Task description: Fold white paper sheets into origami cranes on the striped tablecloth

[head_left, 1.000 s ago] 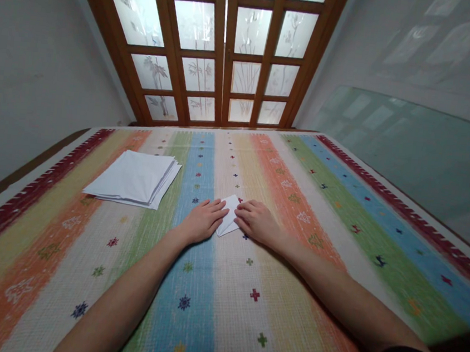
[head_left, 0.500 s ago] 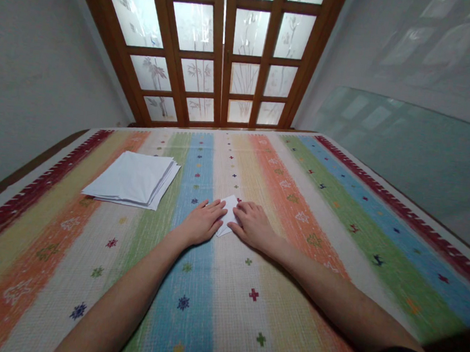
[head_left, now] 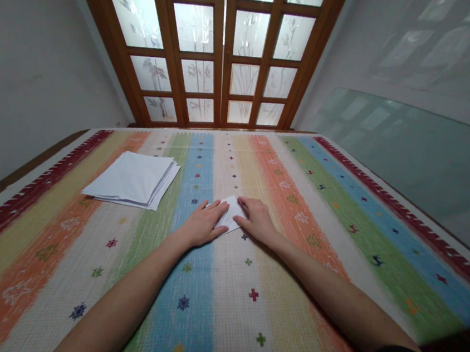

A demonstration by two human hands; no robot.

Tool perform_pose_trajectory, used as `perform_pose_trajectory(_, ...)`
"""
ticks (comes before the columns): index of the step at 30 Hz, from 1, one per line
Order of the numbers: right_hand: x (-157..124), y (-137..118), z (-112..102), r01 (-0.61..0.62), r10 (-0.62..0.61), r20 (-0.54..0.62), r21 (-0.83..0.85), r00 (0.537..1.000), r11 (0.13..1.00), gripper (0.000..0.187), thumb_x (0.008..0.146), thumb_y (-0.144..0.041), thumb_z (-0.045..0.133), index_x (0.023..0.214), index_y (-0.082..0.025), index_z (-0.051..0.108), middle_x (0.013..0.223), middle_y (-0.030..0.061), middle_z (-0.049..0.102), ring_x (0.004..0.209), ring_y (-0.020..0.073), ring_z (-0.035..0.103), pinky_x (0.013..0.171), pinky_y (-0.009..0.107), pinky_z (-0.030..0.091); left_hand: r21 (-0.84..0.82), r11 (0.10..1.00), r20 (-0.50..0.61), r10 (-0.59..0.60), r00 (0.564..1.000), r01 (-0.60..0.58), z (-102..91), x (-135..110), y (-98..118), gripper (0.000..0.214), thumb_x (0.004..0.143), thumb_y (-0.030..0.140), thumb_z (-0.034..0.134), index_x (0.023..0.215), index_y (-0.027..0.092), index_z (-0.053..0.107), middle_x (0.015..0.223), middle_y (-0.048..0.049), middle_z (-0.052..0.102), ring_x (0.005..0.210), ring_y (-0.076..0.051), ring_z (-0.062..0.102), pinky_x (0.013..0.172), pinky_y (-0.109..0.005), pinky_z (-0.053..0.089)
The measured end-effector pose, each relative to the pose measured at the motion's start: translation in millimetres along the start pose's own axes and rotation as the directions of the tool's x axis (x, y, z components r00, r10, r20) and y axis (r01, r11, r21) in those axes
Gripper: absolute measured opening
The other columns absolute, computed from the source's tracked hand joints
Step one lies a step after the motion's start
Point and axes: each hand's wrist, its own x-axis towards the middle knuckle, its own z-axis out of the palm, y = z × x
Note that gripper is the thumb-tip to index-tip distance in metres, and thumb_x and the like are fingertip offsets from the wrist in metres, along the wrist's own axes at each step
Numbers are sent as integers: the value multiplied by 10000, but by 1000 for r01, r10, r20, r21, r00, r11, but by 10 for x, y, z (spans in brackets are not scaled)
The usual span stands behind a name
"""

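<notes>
A small piece of folded white paper (head_left: 230, 213) lies on the striped tablecloth between my two hands. My left hand (head_left: 203, 224) rests flat over its left side, fingers extended and thumb stretched along the near edge. On the other side, my right hand (head_left: 257, 220) has its thumb and curled fingers closed at the right edge of the paper. The fingers cover both side edges, so the folds there are hidden.
A stack of white paper sheets (head_left: 129, 179) lies to the left on the tablecloth (head_left: 234, 304). Behind the table's far edge stand wood-framed glass doors (head_left: 226, 57). A pale glass panel (head_left: 409, 155) leans along the right wall.
My right hand has shifted slightly right and its fingers have drawn together at the paper's edge. More of the white paper shows between the hands. My left hand has barely moved.
</notes>
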Motion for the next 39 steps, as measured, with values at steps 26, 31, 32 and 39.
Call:
perform_pose_trajectory(26,-27,49,-74,241,-243,13,92,970,966,299,720,-23,523,914,-179,689,939,78,698,970,230,581,891,395,388,-269,961,-185,-121,975,68,82,66,-135,683,753,141,433,1430,125,348,1357,-148,546,1251,-256,490,1080,-463,351)
perform_pose_trajectory(31,33,201,-115,284,-285,4,44,959,958,253,740,4,537,707,-191,696,883,56,709,923,213,580,881,389,373,-251,967,-230,-104,968,44,41,61,-136,697,667,130,512,1362,138,451,1171,-122,614,1098,-263,542,984,-444,423)
perform_pose_trajectory(32,46,237,-113,278,-278,-3,27,961,960,261,754,0,537,718,-197,705,922,60,711,937,214,576,879,390,378,-238,970,-240,-99,966,40,25,57,-127,599,688,140,523,1287,150,529,1115,-110,625,1065,-260,548,958,-435,435)
perform_pose_trajectory(39,58,305,-163,210,-222,-163,-83,961,974,287,814,-48,498,874,-211,727,1103,87,665,1052,254,523,911,441,410,-162,986,-275,-17,961,-29,-12,36,-83,80,770,147,568,760,185,638,862,-59,647,884,-216,579,845,-371,447)
